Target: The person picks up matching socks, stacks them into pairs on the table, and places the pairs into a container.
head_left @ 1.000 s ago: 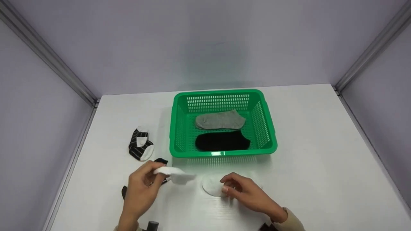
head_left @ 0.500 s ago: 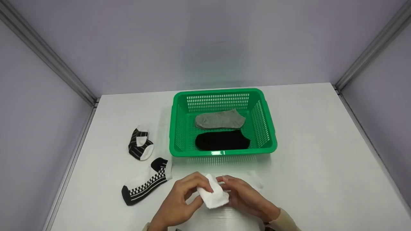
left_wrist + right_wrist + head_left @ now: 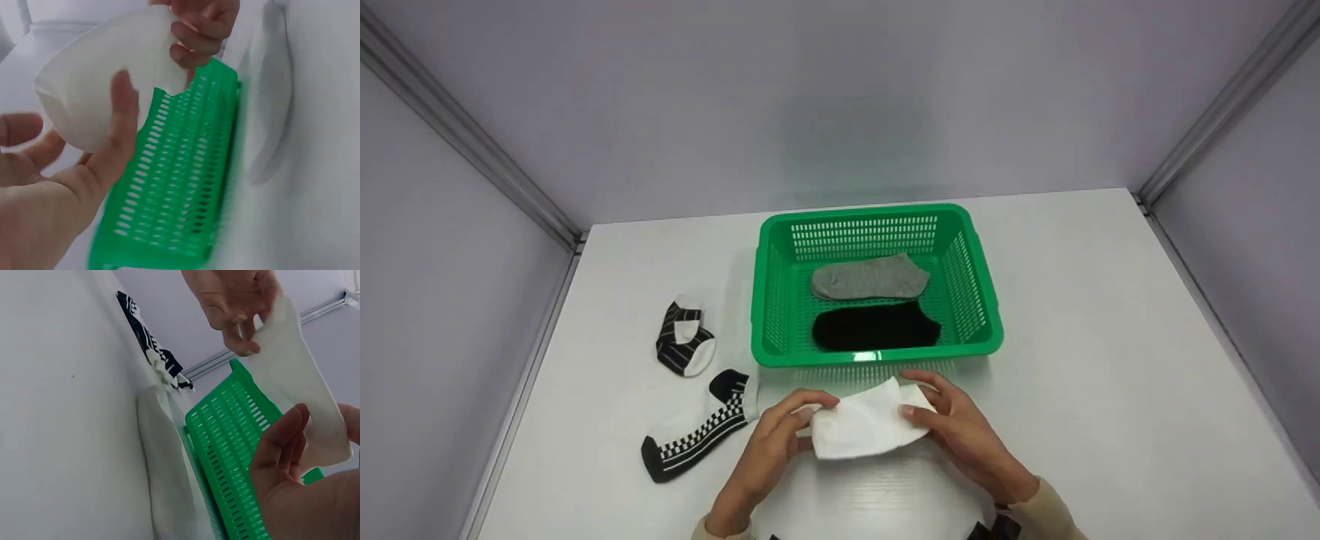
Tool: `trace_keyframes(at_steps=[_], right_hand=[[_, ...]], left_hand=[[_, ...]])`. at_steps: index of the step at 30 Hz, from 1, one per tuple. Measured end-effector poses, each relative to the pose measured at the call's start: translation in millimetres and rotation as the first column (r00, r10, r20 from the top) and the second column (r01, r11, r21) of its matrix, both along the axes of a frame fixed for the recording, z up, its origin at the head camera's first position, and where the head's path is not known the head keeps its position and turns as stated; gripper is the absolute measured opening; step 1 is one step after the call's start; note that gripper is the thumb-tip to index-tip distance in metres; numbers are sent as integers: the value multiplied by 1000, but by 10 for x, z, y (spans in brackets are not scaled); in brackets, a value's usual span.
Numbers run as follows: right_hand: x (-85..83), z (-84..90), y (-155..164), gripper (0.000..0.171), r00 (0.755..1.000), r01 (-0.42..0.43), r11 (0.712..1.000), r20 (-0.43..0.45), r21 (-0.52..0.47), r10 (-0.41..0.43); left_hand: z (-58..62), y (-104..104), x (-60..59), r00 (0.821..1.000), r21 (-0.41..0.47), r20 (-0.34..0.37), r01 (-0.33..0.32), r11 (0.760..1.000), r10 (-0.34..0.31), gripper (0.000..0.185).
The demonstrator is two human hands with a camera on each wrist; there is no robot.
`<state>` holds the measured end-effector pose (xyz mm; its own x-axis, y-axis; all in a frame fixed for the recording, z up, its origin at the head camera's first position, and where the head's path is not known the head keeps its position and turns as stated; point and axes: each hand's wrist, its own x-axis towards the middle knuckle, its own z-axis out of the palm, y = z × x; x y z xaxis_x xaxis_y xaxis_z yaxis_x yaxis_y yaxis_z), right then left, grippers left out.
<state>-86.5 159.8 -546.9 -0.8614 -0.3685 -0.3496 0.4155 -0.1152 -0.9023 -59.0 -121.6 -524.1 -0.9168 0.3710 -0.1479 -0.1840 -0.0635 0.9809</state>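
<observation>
"What's furthest left?"

"A striped sock, dark with thin pale lines and white patches, lying on the tabletop. Nearer and a little to the right, a checked sock lies slantwise, its black toe pointing to the near left."

"And the left hand?"

"The left hand comes in from the near edge out of a beige cuff, leaning up and to the right. Its index finger stretches over the left end of a white sock. In the left wrist view the thumb lies along one face and the other fingers sit on the far side, so that end is pinched."

"Where is that sock, exactly?"

"Between the two hands, lifted clear of the tabletop, in front of a green basket. It's held out broad, with a peak in its upper edge."

"Anything in the basket?"

"A grey sock at the back and a black sock in front, both lying lengthwise across it."

"And lower down?"

"A second white sock lies on the tabletop near the basket, clearest in the wrist views."

"The right hand?"

"The right hand leans up and to the left, its thumb across the near face and its fingers behind. It grips the right end, with the forearm running back to another beige cuff."
</observation>
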Motion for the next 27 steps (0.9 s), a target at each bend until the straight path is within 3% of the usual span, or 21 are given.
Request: trace_keyframes(at_steps=[2,4,8,12,16,20,24,27], right_hand=[[3,5,34,64,999,18,999,-51,41,-16],[12,1,69,53,992,43,994,-121,99,-31],[30,-23,137,26,960,113,963,-275,243,-43],[33,-42,206,14,930,182,934,-363,308,-61],[21,-32,277,12,915,255,913,-384,318,-122],[-5,-36,341,17,915,282,911,-371,299,-161],[-19,-77,384,35,930,208,925,-357,318,-86],[-18,-106,406,34,933,155,895,-361,418,7]], left_hand=[[-83,16,-28,994,-11,92,-60,998,61,42],[-163,39,-48,984,-50,137,-104,993,110,42],[-285,80,-77,982,-127,108,-139,982,153,41],[-335,79,-113,988,-155,59,-135,979,146,51],[-341,46,-140,989,-180,38,-132,975,141,56],[-352,31,-164,986,-199,22,-156,968,164,45],[-416,66,-184,990,-257,-3,-139,956,143,37],[-487,105,-188,992,-351,-54,-130,928,118,35]])
